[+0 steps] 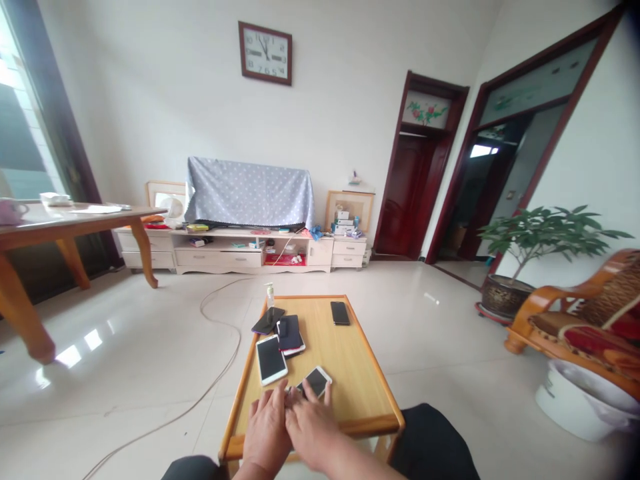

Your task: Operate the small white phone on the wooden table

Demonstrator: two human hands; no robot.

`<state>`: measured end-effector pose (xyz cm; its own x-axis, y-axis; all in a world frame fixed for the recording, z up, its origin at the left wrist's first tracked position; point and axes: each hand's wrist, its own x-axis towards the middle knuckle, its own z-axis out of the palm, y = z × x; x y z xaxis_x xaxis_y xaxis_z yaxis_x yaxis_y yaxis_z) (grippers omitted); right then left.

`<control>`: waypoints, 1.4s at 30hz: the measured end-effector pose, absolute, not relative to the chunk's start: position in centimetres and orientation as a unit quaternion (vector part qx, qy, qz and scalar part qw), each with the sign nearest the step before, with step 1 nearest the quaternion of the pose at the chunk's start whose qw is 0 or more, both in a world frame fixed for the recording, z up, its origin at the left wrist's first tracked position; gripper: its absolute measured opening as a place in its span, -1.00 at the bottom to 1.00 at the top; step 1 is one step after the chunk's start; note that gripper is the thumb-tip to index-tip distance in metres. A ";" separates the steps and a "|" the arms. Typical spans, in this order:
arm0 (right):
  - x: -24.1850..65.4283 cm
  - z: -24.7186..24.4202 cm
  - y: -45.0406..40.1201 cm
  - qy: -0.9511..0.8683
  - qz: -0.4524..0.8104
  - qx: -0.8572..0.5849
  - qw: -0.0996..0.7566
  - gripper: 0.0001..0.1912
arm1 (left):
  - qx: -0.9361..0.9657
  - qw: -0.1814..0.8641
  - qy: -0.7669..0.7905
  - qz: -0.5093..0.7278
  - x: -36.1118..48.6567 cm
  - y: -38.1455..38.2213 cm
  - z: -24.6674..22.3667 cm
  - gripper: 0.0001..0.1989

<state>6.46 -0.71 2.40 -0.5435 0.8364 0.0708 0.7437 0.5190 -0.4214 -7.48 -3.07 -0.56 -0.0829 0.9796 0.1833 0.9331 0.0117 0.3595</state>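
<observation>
A low wooden table (357, 380) stands in front of me. Both my hands meet over its near edge. My left hand (267, 423) has its fingers close together, touching my right hand; what its fingertips hold, if anything, is hidden. My right hand (310, 423) lies beside it, thumb and some fingers spread on a white phone (318, 382) with a dark screen. Left of that phone is a larger white tablet (271, 360). Behind it rest a stack of dark devices (290, 333) and a dark phone (269, 321). Another black phone (341, 313) lies at the far right.
A pump bottle (270, 295) stands at the table's far left corner. A cable (220, 383) runs over the floor at left. Further off are a larger table (75, 215), a low cabinet (220, 257), a potted plant (507, 293), a wooden chair (550, 300) and a white bin (575, 407).
</observation>
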 end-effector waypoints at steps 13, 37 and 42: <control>7.5 1.8 -1.2 -0.846 0.196 -0.472 0.151 -0.52 | 0.665 0.052 0.726 0.168 -7.5 -3.1 -0.3 -0.42; 8.9 0.2 -0.9 -0.801 0.161 -0.568 0.098 -0.47 | 0.660 0.114 0.727 0.149 -7.0 -4.6 2.3 -0.58; 10.1 0.2 -0.7 -0.790 0.178 -0.576 0.108 -0.43 | 0.668 0.112 0.720 0.151 -6.9 -4.9 2.7 -0.53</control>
<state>10.09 -0.65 0.18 -0.3120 0.9495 -0.0344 0.8722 0.2718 -0.4067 -6.86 -4.89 2.68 -0.0829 0.9958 0.0400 0.9277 0.0624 0.3680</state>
